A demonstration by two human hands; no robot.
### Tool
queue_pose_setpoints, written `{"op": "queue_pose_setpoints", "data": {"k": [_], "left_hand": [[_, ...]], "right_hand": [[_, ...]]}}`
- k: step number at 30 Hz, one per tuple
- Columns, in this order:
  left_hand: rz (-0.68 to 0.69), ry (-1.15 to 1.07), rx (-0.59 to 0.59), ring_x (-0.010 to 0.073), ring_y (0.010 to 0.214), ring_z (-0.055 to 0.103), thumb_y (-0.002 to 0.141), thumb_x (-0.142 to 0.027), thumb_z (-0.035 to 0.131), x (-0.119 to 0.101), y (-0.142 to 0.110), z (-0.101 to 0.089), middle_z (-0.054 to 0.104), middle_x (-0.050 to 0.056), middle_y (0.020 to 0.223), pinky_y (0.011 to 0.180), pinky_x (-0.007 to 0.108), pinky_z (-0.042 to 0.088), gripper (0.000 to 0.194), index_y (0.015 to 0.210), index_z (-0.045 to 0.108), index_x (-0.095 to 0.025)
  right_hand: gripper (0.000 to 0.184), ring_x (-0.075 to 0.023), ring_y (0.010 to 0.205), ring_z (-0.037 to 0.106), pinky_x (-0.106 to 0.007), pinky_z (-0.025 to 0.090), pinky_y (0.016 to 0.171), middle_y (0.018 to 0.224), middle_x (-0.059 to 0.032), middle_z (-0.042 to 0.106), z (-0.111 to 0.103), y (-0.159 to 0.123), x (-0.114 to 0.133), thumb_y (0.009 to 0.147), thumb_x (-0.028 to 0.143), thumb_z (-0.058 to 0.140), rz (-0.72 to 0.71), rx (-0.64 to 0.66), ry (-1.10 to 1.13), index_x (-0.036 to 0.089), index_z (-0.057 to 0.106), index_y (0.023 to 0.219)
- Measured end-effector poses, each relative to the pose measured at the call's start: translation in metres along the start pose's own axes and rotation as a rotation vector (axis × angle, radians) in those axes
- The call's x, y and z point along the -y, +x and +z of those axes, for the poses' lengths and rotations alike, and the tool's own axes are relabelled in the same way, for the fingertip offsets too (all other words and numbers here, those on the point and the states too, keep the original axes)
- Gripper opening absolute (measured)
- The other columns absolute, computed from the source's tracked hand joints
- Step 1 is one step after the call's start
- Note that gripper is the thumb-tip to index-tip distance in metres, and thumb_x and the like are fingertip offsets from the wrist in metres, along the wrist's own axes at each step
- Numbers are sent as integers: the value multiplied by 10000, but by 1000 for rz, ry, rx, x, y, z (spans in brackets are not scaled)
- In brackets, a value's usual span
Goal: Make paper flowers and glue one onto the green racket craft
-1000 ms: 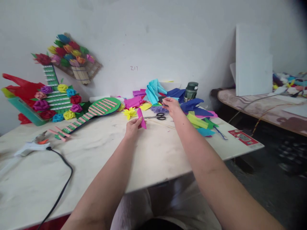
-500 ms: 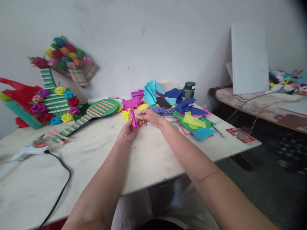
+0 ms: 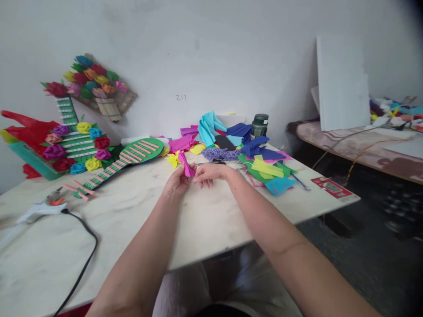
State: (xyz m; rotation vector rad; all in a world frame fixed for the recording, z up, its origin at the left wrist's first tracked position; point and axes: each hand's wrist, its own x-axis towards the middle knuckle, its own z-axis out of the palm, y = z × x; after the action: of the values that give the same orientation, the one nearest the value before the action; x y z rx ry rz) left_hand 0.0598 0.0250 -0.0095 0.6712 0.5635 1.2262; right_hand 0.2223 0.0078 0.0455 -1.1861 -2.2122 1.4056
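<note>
My left hand (image 3: 179,181) is closed around a folded strip of magenta crepe paper (image 3: 186,165), which sticks up tilted from the fingers. At the strip's lower right end, my right hand (image 3: 211,173) pinches with thumb and forefinger, its other fingers hanging loosely; the exact contact is small and partly hidden. Just behind the left hand lies a yellow paper flower (image 3: 173,159). Beyond the right hand are a bundle of purple yarn (image 3: 222,153) and a small dark object (image 3: 218,162) that looks like scissors handles.
Coloured crepe paper (image 3: 209,127) is heaped along the wall beside a dark jar (image 3: 260,125). Paper scraps (image 3: 268,168) lie on the right. Leftward are a green guitar-shaped craft (image 3: 140,150), a flower-covered one (image 3: 77,143) and a white glue gun (image 3: 41,211) with a black cord (image 3: 94,233).
My right hand has moved down and slightly right, from the strip's side to its lower end. The magenta strip leans more to the right, and the dark object behind has come into sight.
</note>
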Motion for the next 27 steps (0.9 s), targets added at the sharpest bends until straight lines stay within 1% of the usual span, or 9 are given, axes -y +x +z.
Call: {"op": "queue_pose_setpoints", "data": {"k": [3,5,8,9,11,13,17,22,27], "left_hand": [[34,14,19,167,760,673,859,-164,471,3,-1,2,702,107,794,795,303,534,181,856,629,-75],[40,26,29,169,765,675,854,-173,487,4,-2,4,705,108,788,825,320,526,169,838,629,-84],[37,49,36,162,754,676,846,-172,500,5,-2,5,706,107,781,831,314,525,157,818,629,-88],[37,56,38,161,752,676,843,-171,505,5,-2,6,707,108,783,833,313,524,151,816,629,-88],[41,67,43,161,753,676,835,-173,518,6,-1,5,707,110,793,845,316,520,141,820,631,-90],[47,72,46,163,763,676,833,-178,525,7,0,4,707,110,804,858,321,514,137,828,634,-94],[56,76,46,168,771,675,837,-178,518,7,0,3,707,109,812,849,321,517,149,831,642,-96],[39,92,56,175,762,676,821,-203,557,8,-2,4,706,117,807,831,311,521,145,817,650,-91],[44,94,75,166,744,673,817,-206,566,9,0,4,706,117,785,805,292,527,156,789,657,-83]], "right_hand": [[236,-73,404,437,-208,337,414,492,1,538,-26,-10,-12,723,361,631,182,-509,-77,132,604,672],[265,-127,505,525,-241,379,478,570,-48,584,-47,-21,-26,768,384,562,387,-863,-124,131,627,729],[277,-243,834,606,-328,446,661,995,-156,623,-65,-38,-48,758,330,551,618,-1235,-225,132,653,923],[317,-274,932,585,-359,446,718,1169,-183,543,-66,-41,-54,755,298,546,648,-1382,-266,128,636,1008],[326,-307,1078,506,-397,433,796,1352,-159,394,-65,-43,-60,752,254,538,622,-1526,-360,151,627,1049],[274,-293,1110,468,-422,402,861,1339,-122,418,-63,-36,-60,779,220,501,528,-1518,-479,175,648,1005],[298,-256,1042,489,-409,375,880,1131,-86,591,-67,-13,-55,819,169,437,363,-1299,-665,226,678,984],[330,-228,991,541,-343,391,827,1059,-56,659,-71,7,-53,801,148,459,345,-1093,-775,266,693,1002],[268,-244,992,559,-363,373,837,1018,-76,682,-68,17,-54,827,255,481,421,-1015,-826,251,706,973]]}}
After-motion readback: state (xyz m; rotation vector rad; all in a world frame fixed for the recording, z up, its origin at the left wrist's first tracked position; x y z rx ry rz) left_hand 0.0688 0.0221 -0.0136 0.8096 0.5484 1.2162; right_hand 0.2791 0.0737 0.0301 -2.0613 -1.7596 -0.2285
